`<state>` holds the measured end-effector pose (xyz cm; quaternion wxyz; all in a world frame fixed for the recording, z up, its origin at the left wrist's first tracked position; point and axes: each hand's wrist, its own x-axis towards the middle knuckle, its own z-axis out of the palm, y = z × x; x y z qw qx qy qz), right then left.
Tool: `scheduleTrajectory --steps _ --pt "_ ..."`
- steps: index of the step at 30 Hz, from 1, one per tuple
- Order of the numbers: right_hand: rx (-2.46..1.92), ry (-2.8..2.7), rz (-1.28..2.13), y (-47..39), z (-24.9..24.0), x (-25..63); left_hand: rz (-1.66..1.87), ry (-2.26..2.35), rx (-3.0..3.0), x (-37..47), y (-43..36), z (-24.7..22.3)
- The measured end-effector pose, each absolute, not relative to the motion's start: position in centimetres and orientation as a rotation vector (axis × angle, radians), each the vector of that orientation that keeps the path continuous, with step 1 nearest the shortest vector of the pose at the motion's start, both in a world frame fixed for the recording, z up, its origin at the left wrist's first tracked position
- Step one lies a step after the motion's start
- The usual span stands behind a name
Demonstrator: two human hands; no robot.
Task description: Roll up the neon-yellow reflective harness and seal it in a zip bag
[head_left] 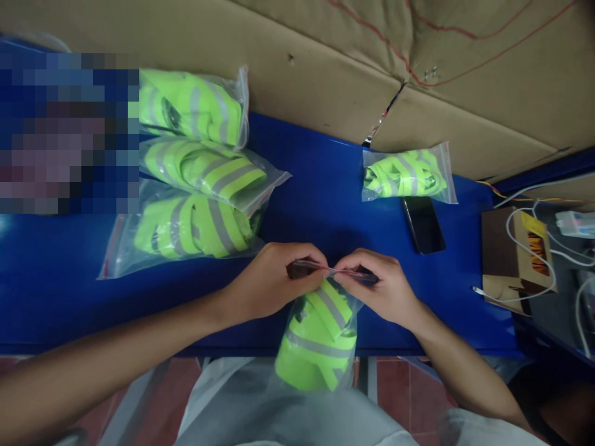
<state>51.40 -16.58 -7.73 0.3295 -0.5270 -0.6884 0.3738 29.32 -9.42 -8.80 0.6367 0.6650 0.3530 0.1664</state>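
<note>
Left hand (274,279) and right hand (383,286) meeting at the near edge of the blue counter (325,204), just below the picture's centre. Fingers (307,267) of both hands closed in a pinch on the red-lined top strip of a clear zip bag (318,347), one hand at each end of the strip, thumbs and forefingers pressed together. Bag hanging from that pinch toward 6 o'clock, past the counter's edge and over the lap, stuffed with a folded neon-yellow band with grey reflective stripes.

At 10 o'clock from the hands, a stack of three filled bags (195,179) of the same kind, overlapping one another on the counter. At 2 o'clock, a single filled bag (406,174) lying alone, with a dark phone (423,224) face up just beside its near edge. At 3 o'clock, well apart from the hands, a small cardboard box (504,254) draped with white cables (530,248). Along the far side at 12 o'clock, flattened brown cardboard (325,68). At 9 to 10 o'clock, a blurred patch, contents impossible to tell.
</note>
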Motion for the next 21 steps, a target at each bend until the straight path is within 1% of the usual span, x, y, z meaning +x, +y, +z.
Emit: scheduleTrajectory --steps 10,15,21 --pt "-1.429 -1.766 0.999 -16.6 -7.4 52.2 0.433 0.807 1.529 29.1 -9.2 -8.7" --pt "-1.417 -1.734 1.000 -16.6 -7.5 51.7 0.536 0.745 1.577 29.3 -9.3 -8.7" --pt "-1.523 -1.741 1.212 -16.1 -7.1 53.9 0.563 0.794 1.540 29.4 -9.2 -8.9"
